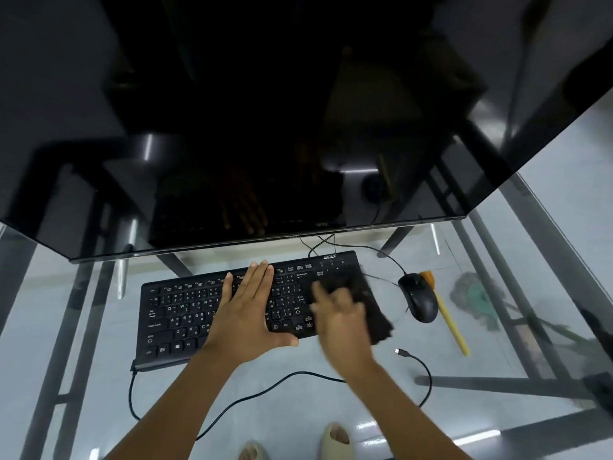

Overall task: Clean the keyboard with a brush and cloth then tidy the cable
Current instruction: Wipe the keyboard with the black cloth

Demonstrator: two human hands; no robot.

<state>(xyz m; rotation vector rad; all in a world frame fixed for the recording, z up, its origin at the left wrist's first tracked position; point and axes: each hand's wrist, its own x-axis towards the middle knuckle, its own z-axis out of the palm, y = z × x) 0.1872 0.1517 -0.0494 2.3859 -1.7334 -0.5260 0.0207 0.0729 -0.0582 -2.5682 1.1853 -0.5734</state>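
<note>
**me:** Grip check: my left hand is spread flat, fingers straight, pressing down on the middle of the black Acer keyboard to pin it. My right hand is on the dark cloth over the numpad end. It's blurred, so I honestly can't tell if the fingers are bunching the cloth or just pushing it flat.

**other:** Only the one head view, right? Where's everything else?

**me:** Yep, one view. The keyboard sits on a glass desk, just under the bottom edge of the monitor. Its cable leaves the near-left corner, loops loose across the glass towards me, and ends in an unplugged connector near the cloth. The black mouse is just right of the cloth, with the yellow-handled brush lying beside it.

**other:** So what could bite you here?

**me:** My guess: the cloth hangs off the right edge, so a wide swipe could knock the mouse or snag its wire. Glass is slick, so if my left hand eases off, the keyboard probably skates. And that loose loop sits right under my forearms, so a careless elbow could drag the cable and tug the board.
</note>
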